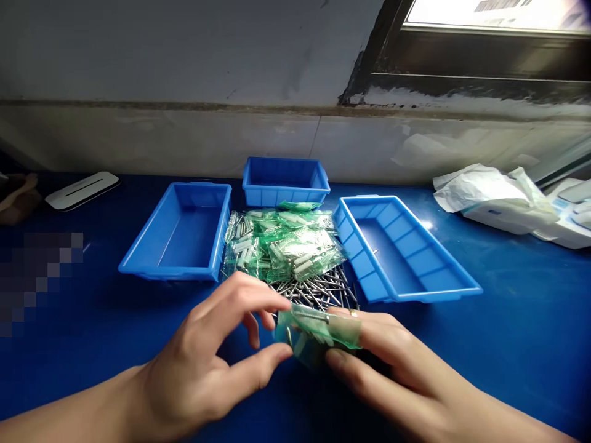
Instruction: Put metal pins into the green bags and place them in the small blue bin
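Near the front centre, a green clear bag (307, 335) with a screw and pale plastic pieces inside is held between the thumb and fingers of my right hand (392, 363). My left hand (221, 344) is at the bag's left edge, its thumb and forefinger spread apart; a fingertip meets the bag's upper left corner. Behind the hands lies a pile of loose metal screws (318, 289). Several filled green bags (286, 240) are heaped just beyond it, between the blue bins.
Blue bins stand at the left (184, 237), the back (284, 178) and the right (401, 252) on a blue table (521, 320). A white flat object (83, 191) lies at the far left, white crumpled plastic (494, 194) at the right. Behind is a wall.
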A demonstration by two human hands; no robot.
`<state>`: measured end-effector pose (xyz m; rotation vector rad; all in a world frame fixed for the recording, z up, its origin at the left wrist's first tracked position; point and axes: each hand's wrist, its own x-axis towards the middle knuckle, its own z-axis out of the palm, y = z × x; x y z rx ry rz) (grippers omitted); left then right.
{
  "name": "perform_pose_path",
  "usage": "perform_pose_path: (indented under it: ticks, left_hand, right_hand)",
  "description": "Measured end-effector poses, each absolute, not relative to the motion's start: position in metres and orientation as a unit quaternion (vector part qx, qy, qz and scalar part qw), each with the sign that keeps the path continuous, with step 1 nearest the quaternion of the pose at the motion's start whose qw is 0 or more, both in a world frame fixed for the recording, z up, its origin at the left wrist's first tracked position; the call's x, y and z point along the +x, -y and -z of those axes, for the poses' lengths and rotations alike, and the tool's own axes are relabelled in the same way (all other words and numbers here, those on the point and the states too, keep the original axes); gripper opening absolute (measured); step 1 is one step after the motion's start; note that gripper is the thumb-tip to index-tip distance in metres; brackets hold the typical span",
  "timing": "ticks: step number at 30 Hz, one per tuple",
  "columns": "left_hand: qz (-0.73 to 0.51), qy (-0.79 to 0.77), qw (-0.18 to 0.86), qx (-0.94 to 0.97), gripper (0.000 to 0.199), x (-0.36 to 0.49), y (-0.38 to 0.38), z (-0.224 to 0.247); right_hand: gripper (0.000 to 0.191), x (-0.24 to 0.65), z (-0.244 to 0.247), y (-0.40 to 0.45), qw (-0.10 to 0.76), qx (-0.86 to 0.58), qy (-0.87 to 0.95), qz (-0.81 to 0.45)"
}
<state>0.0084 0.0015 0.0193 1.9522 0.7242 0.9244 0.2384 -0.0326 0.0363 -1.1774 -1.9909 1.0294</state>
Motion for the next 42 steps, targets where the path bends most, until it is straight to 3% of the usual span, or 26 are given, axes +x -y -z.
perform_pose_path:
  ticks: [2,6,11,15,25,29,33,38,42]
  left_hand:
    - [-0.350,-0.335,0.504,0.715,0.042,0.009,-0.002,-0.021]
    - [-0.233,-0.347,0.566,0.710,0.006,0.010,-0.007,-0.030]
    - [-0.254,-0.383,0.532,0.711,0.013,0.010,-0.010,-0.031]
    - [-0.299,-0.367,0.496,0.727,0.014,0.010,-0.009,-0.026]
    - [-0.362,-0.268,0.451,0.770,0.032,0.005,-0.008,-0.022]
    - [-0.366,-0.265,0.456,0.767,0.043,0.003,-0.004,-0.021]
    - [-0.366,-0.250,0.485,0.754,0.063,0.005,-0.001,-0.020]
    - [-0.348,-0.197,0.348,0.848,0.020,0.012,-0.007,-0.025]
    - [-0.337,-0.176,0.283,0.881,0.021,0.013,-0.007,-0.028]
  right_hand:
    - [0.021,0.238,-0.038,0.033,0.308,-0.439,0.743,-0.400]
    - [0.018,0.238,-0.037,0.034,0.307,-0.437,0.731,-0.425]
    - [0.004,0.243,-0.025,0.037,0.305,-0.505,0.716,-0.374]
    - [0.019,0.245,-0.022,0.039,0.293,-0.523,0.720,-0.349]
    - [0.019,0.241,-0.037,0.039,0.285,-0.547,0.725,-0.308]
    - [0.011,0.241,-0.040,0.040,0.288,-0.530,0.727,-0.329]
    - [0.019,0.239,-0.042,0.039,0.287,-0.465,0.728,-0.413]
    - [0.037,0.238,-0.048,0.033,0.275,-0.428,0.714,-0.481]
    - [0.031,0.238,-0.047,0.031,0.284,-0.453,0.724,-0.436]
